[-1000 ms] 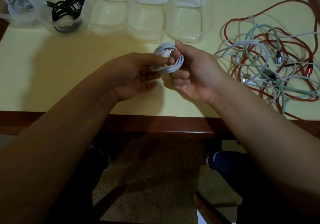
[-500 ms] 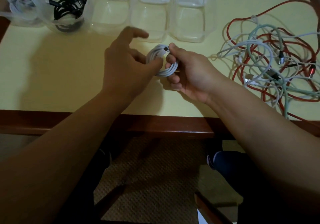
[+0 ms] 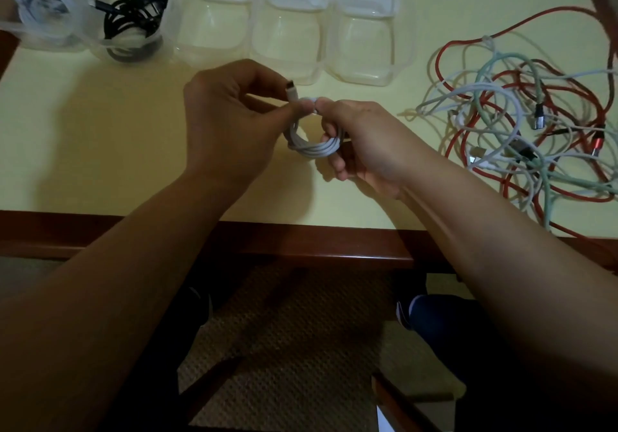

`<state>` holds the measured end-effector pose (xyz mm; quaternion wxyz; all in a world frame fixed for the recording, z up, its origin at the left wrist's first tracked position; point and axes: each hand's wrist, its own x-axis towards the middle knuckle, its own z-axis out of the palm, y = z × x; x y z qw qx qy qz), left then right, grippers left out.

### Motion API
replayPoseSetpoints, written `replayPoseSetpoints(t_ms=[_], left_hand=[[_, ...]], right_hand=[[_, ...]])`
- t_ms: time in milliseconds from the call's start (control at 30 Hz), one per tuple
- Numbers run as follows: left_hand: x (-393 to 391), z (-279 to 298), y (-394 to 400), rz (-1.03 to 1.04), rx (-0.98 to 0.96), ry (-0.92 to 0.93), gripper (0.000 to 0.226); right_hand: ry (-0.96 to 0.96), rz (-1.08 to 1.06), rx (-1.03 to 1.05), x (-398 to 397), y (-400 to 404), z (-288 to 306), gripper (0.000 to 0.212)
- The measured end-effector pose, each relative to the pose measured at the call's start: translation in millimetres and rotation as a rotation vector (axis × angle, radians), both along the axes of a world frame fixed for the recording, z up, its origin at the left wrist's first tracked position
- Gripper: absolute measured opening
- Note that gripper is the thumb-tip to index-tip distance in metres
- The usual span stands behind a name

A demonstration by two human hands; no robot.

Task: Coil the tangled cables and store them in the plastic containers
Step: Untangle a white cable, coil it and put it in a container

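Both hands hold the small round white cable coil (image 3: pixel 312 146): left hand (image 3: pixel 230 124) pinches its plug end at 12 o'clock, right hand (image 3: pixel 364 144) fingers curl round it

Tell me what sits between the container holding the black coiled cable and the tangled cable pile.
Head view: three clear plastic containers in a row, holding no cable.

Head-worn view, downward over table (image 3: pixel 100 151)

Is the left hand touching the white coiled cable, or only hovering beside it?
Touching. The head view shows the left hand pinching the plug end of the white coiled cable between thumb and fingertips, while the right hand grips the coil.
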<state>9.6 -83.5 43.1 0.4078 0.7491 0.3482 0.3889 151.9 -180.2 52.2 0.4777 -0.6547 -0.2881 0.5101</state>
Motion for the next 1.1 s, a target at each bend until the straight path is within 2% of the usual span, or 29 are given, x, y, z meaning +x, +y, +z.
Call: replayPoseSetpoints(t_ms=[133, 333, 500, 600, 767, 933, 1033, 1100], left_hand=[[-3.5, 0.8, 8.2, 0.032, -0.016, -0.036, 0.027], [-7.2, -3.9, 13.5, -0.054, -0.055, -0.064, 0.032], [-19.0, -1.3, 23.6, -0.143, -0.056, -0.055, 0.024], [-31.8, -1.8, 29.3, -0.183, -0.032, -0.017, 0.024], [-55.6, 1.8, 33.1, -0.211, -0.034, 0.02, 0.022], [-76.4, -1.0, 48.7, -0.119, -0.069, -0.002, 0.037], [-89.0, -5.7, 61.4, 0.002, -0.01, 0.103, 0.032], [-96.3, -14.9, 70.4, 0.072, 0.013, 0.239, 0.047]], right_hand=[[-0.015, 0.033, -0.016, 0.1, 2.4, -2.0, 0.042], [-0.12, 0.023, 0.052, -2.6, 2.2, -8.2, 0.043], [-0.37, 0.045, 0.109, 4.2, -0.1, -1.7, 0.042], [-0.479, 0.081, 0.125, -2.0, 0.3, 1.1, 0.024], [-0.57, 0.135, 0.112, -20.2, 10.2, 3.7, 0.011], [-0.731, 0.036, 0.124, -31.2, 39.5, 14.9, 0.011], [-0.756, -0.008, 0.153, -27.8, 68.0, 26.2, 0.012], [-0.753, -0.042, 0.172, -24.3, 90.2, 31.4, 0.013]])
